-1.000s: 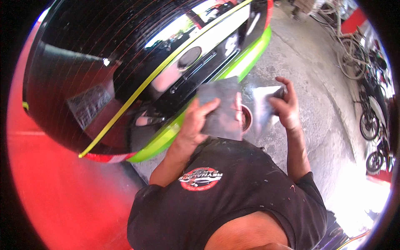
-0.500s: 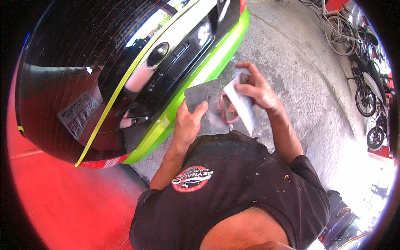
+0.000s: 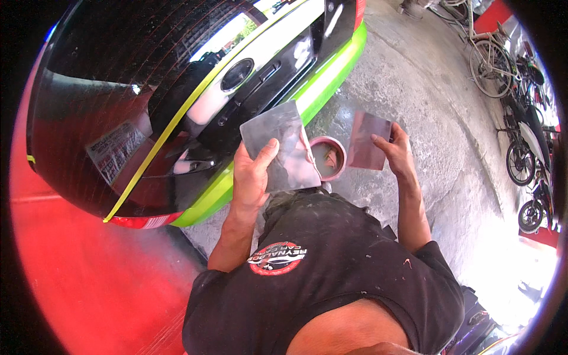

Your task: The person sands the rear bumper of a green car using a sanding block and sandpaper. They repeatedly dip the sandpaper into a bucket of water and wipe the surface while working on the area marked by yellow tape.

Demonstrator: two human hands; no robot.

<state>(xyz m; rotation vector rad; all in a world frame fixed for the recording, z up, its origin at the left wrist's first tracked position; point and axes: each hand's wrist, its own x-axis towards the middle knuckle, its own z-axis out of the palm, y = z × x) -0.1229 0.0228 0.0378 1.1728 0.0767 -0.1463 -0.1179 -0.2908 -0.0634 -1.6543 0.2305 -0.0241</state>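
- The left hand [image 3: 253, 171] grasped a grey rectangular sheet [image 3: 284, 145] by its left side, thumb laid flat on the face and the other fingers mostly hidden behind it.
- That sheet was tilted, with a glossy, wet-looking surface, and was held in front of the vehicle's near right edge; it looked stiff.
- The right hand [image 3: 399, 151] pinched a smaller brownish-mauve sheet [image 3: 364, 142] at its right edge, the thumb on the face and the fingers curled around the far right corner.
- The two sheets were apart, the grey one to the left and the mauve one to the right.
- In the gap between them showed a round container with a pink rim [image 3: 342, 152], its left side partly covered by the grey sheet; something orange-pink lay inside, too unclear to name.
- To the left stood the vehicle, with a dark rear window [image 3: 118, 77], a yellow strip [image 3: 165, 130] running along the window's right edge, a black oval [image 3: 238, 75] on the panel and a bright green bumper [image 3: 334, 74].
- A red surface [image 3: 89, 278] spread at near left.
- Grey concrete floor [image 3: 426, 94] reached to the right, where a bicycle [image 3: 492, 68] and motorbikes [image 3: 520, 154] stood well apart from the hands.
- The person wore a black shirt [image 3: 355, 266].
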